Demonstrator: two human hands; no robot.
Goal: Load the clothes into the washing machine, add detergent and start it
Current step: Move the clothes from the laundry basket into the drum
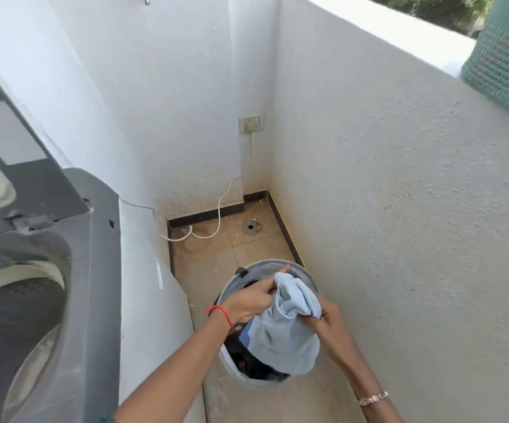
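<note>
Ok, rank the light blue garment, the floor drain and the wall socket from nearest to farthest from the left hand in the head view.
1. Light blue garment: gripped by the left hand, over the laundry basket.
2. Floor drain: on the tiled floor beyond the basket, near the corner.
3. Wall socket: up on the far wall, above the drain.

Basket (231,288) (floor) right of washer (94,270)

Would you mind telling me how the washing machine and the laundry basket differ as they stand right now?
The washing machine is large, dark grey on top and stands at the left with its lid raised; the laundry basket is small, pale grey, lidless and sits on the tiled floor. The machine's drum looks empty, while the basket holds dark clothes and the light blue garment gripped by the left hand and right hand. Both are open-topped.
</note>
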